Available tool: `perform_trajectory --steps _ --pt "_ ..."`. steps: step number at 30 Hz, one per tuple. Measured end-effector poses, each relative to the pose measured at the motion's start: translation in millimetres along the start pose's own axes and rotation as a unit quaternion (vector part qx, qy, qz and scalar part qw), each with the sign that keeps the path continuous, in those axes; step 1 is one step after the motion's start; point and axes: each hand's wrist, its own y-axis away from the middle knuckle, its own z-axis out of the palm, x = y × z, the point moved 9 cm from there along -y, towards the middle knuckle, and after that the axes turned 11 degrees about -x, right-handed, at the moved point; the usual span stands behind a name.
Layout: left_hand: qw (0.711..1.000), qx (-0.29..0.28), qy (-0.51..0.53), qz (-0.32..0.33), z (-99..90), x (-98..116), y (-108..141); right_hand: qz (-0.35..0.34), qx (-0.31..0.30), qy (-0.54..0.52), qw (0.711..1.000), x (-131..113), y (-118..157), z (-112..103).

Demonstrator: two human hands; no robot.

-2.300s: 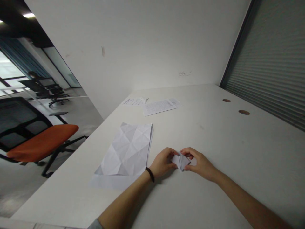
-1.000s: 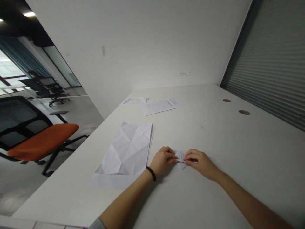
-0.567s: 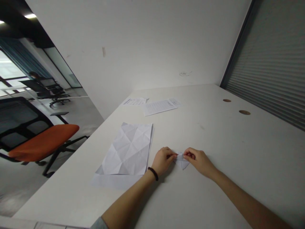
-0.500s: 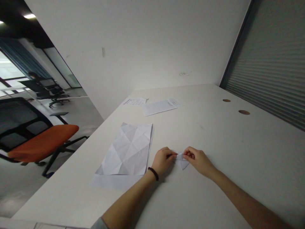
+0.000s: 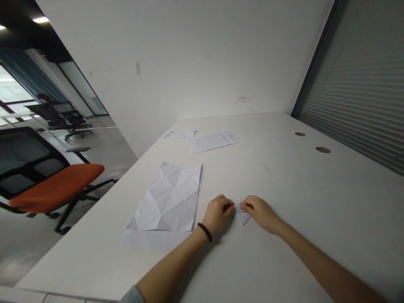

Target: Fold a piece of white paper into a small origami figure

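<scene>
A small folded white paper triangle (image 5: 242, 217) lies on the desk with its point toward me. My left hand (image 5: 217, 213) pinches its left corner, and my right hand (image 5: 260, 214) holds its right side. The fingers cover the upper part of the fold. A black wristband (image 5: 205, 232) circles my left wrist. To the left of my left hand lies a large creased sheet of white paper (image 5: 167, 198), its fold lines forming a star-like pattern.
The white desk (image 5: 284, 189) has printed papers (image 5: 211, 142) at its far end and round cable holes (image 5: 323, 150) near the right wall. A grey slatted shutter (image 5: 356, 84) stands right. Beyond the left desk edge is an orange-seated office chair (image 5: 53, 185).
The small paper has gone from a raised, loose fold between my fingers to a flatter triangle low on the desk. My hands have closed in on it from both sides.
</scene>
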Motion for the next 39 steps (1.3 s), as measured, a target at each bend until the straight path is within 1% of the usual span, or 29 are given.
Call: perform_trajectory --steps 3,6,8,12,16,20,23,25,29,32,34,36,39 --pt "1.000 0.016 0.021 -0.010 0.4 -3 -1 -0.002 -0.019 0.009 1.000 -1 -3 3" --pt "0.999 0.015 0.024 -0.023 1.9 -6 -3 0.000 -0.016 0.015 1.000 -2 -3 3" --pt "0.999 0.003 0.018 -0.031 3.9 -7 -4 0.008 -0.004 0.005 1.000 -1 -2 2" --pt "0.999 -0.009 0.001 -0.042 5.4 -10 -6 0.047 0.028 -0.049 0.997 10 1 -1" --pt "0.999 -0.014 -0.011 -0.038 5.1 -9 -8 0.036 0.057 -0.045 0.997 8 2 -6" --pt "0.999 -0.024 -0.022 -0.026 4.3 -4 -7 0.031 0.054 -0.047 0.997 9 0 -6" --pt "0.998 -0.033 -0.054 -0.011 4.0 2 -3 0.036 0.054 -0.047 0.997 13 -1 -3" --pt "0.994 -0.053 -0.098 0.013 7.0 9 0 0.040 0.057 -0.047 0.996 15 -1 -2" --pt "0.969 -0.108 -0.214 0.060 16.6 24 6 0.042 0.063 -0.041 0.996 15 0 -3" --pt "0.952 -0.134 -0.269 0.062 20.5 31 8 0.046 0.063 -0.037 0.996 14 1 -4" --pt "0.949 -0.139 -0.277 0.053 20.6 32 8 0.046 0.063 -0.036 0.996 14 2 -4" --pt "0.953 -0.132 -0.269 0.045 19.2 31 8 0.038 0.068 -0.039 0.996 13 3 -4" --pt "0.960 -0.118 -0.251 0.043 17.0 29 9 0.008 0.078 -0.053 0.996 10 5 -5"
